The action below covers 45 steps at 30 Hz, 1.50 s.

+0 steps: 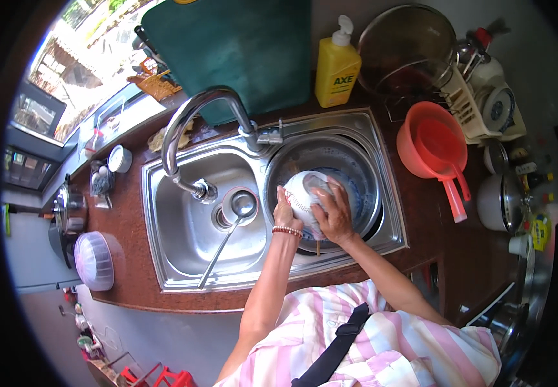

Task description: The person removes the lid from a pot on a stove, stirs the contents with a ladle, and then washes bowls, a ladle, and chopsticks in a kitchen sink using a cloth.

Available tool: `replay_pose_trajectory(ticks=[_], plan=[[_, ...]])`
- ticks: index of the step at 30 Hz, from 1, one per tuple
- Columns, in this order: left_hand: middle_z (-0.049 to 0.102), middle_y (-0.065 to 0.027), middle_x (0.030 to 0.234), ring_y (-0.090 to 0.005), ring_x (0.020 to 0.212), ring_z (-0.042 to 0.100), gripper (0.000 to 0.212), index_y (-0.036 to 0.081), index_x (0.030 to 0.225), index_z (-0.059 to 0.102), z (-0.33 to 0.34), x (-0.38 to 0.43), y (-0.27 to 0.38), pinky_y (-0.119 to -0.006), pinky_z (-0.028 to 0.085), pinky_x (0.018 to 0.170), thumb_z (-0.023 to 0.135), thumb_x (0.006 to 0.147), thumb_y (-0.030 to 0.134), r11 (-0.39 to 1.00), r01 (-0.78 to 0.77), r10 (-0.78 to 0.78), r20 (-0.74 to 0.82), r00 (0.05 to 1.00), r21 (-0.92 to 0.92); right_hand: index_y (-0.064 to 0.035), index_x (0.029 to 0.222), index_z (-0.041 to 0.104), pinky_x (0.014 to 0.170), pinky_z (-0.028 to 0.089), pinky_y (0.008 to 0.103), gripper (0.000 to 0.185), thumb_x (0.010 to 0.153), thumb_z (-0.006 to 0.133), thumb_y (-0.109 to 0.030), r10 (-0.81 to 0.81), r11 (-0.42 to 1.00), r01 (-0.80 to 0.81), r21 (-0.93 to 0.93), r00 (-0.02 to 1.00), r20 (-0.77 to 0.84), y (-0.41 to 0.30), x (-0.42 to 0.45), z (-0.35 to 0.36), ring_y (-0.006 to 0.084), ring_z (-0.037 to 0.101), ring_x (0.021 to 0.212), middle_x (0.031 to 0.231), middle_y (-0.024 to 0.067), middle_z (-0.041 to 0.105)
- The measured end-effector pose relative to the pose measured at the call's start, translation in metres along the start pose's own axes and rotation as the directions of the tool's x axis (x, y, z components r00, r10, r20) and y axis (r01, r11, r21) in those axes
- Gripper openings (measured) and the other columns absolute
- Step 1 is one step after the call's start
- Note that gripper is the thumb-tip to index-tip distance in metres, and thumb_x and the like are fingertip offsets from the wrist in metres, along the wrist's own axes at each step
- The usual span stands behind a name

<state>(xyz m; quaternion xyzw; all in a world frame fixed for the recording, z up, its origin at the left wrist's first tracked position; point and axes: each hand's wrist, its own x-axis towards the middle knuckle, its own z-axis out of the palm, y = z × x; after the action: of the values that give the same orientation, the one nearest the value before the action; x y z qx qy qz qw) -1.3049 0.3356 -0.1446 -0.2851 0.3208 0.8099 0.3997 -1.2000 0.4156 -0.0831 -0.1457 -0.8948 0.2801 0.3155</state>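
A white bowl with a red and dotted pattern (298, 193) is tilted over a round metal basin (368, 222) in the right sink bowl. My left hand (285, 213), with beaded bracelets at its wrist, grips the bowl's left side. Against its other side my right hand (334, 210) presses a pale, wet cloth (317, 183). Soapy water and a blue-patterned dish lie in the basin, partly hidden by my hands. In the left sink bowl (177, 232), a metal ladle (244, 204) rests on a small light bowl (254, 215) near the drain.
A curved chrome faucet (177, 121) arches over the left sink bowl. Behind the sink stand a green board (240, 53) and a yellow Axe pump bottle (338, 72). Pinkish-red plastic dippers (414, 140) and a dish rack (467, 106) are on the right, a plastic cover (95, 261) on the left.
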Motion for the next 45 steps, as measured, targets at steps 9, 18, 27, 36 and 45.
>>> replay_pose_trajectory(ticks=[9,18,27,36,45], plan=[[0.057,-0.0072,0.112,-0.0278,0.103,0.052,0.048,0.009,0.115,0.050,0.000,-0.031,0.013,-0.048,0.038,0.092,0.037,0.089,0.047,0.993,0.116,-0.116,0.003,0.993,0.008,-0.0066,0.108,0.049,0.080,0.041,0.0386,0.025,0.083,0.048,-0.011,0.126,0.973,-0.118,0.198,0.992,-0.027,0.013,-0.009,0.001,0.0343,0.049,0.094,0.103,0.0178,0.046],[0.058,-0.0088,0.108,-0.0215,0.100,0.055,0.049,0.002,0.111,0.051,-0.054,-0.071,0.100,-0.039,0.045,0.087,0.056,0.081,0.040,0.992,-0.120,0.118,0.046,0.992,0.047,-0.0074,0.112,0.046,0.077,0.044,0.0415,0.029,0.083,0.049,-0.011,0.447,0.894,-0.441,-0.080,0.860,0.247,0.096,-0.043,0.030,0.0369,0.049,0.096,0.109,0.0184,0.041],[0.062,-0.0069,0.087,-0.0130,0.073,0.058,0.028,-0.002,0.096,0.058,-0.079,-0.081,0.127,-0.025,0.047,0.068,0.065,0.074,0.014,0.470,-0.406,0.477,0.162,0.864,0.784,-0.0132,0.115,0.041,0.078,0.044,0.0458,0.038,0.079,0.052,-0.013,0.512,0.829,-0.312,-0.464,0.755,0.409,0.098,-0.042,0.049,0.0393,0.046,0.099,0.116,0.0178,0.034],[0.055,-0.0208,0.072,-0.0387,0.069,0.055,0.019,0.000,0.078,0.052,-0.092,-0.018,0.104,-0.043,0.042,0.060,0.058,0.071,0.017,-0.497,-0.298,0.473,0.542,0.695,0.815,-0.0115,0.115,0.038,0.074,0.045,0.0462,0.039,0.078,0.051,-0.013,0.484,0.843,-0.293,-0.451,0.778,0.401,0.095,-0.039,0.046,0.0412,0.049,0.095,0.115,0.0211,0.034],[0.053,-0.0126,0.087,-0.0329,0.082,0.054,0.015,0.004,0.087,0.049,-0.115,0.025,0.086,-0.043,0.044,0.066,0.055,0.074,0.011,-0.663,-0.248,0.394,0.612,0.686,0.706,-0.0119,0.114,0.039,0.070,0.048,0.0439,0.038,0.078,0.052,-0.012,0.499,0.822,-0.281,-0.496,0.775,0.387,0.098,-0.043,0.050,0.0389,0.054,0.087,0.111,0.0205,0.037]])
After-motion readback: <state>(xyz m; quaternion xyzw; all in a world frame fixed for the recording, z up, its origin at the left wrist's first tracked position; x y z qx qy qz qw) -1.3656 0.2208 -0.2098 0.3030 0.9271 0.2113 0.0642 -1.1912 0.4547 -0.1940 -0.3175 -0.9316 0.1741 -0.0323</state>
